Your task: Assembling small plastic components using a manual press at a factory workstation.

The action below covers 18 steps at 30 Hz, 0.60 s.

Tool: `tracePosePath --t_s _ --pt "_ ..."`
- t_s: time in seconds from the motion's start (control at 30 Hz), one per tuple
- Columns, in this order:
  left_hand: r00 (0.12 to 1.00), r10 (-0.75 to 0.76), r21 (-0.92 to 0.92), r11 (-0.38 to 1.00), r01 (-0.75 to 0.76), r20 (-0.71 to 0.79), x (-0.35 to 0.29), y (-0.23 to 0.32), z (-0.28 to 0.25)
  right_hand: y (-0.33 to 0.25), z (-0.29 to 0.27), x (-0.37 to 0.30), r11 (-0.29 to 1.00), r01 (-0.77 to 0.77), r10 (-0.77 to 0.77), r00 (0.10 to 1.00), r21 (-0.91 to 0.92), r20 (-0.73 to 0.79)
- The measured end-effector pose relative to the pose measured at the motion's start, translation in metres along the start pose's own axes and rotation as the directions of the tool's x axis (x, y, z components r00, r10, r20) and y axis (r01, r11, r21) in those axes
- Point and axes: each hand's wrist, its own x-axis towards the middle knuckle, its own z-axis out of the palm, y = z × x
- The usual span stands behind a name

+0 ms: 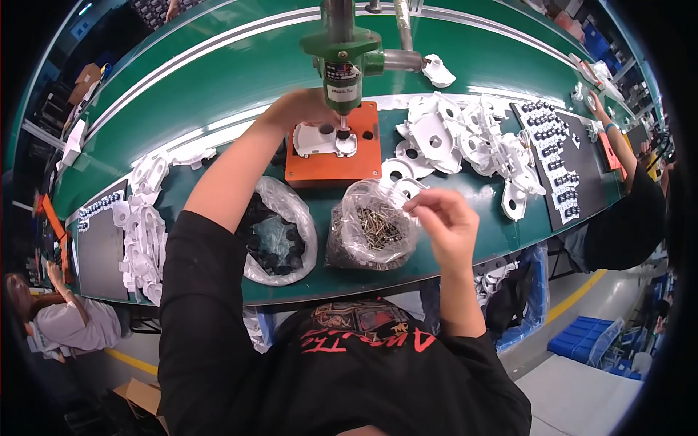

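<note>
My left hand (309,109) reaches in beside a green press-like tool head (342,73); its fingers are partly hidden there, and whether they grip anything I cannot tell. Below the tool's tip lies a white plastic part (314,140) with black round pieces, on an orange fixture block (331,168). My right hand (449,221) is pinched closed above the right side of a clear bag of screws (378,227). What is between its fingertips is too small to make out. Left of the screws stands a clear bag (304,236) holding black round parts.
White plastic parts (443,134) are heaped right of the fixture; another pile (145,240) lies at the left. Dark boards (596,171) at both sides carry rows of white and black pieces. Other people work at the far left (73,320) and far right (625,211).
</note>
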Motion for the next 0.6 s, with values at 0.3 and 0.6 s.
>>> tracePosePath --t_s 0.3,0.6 --pt "0.659 0.136 0.096 0.991 -0.096 -0.740 -0.068 -0.005 0.067 0.036 0.000 0.084 0.948 -0.172 0.167 0.985 -0.269 -0.041" --pt "0.512 0.546 0.628 0.778 -0.016 -0.664 -0.080 -0.013 0.132 0.093 0.041 0.138 0.826 0.033 0.086 0.979 -0.563 0.184"
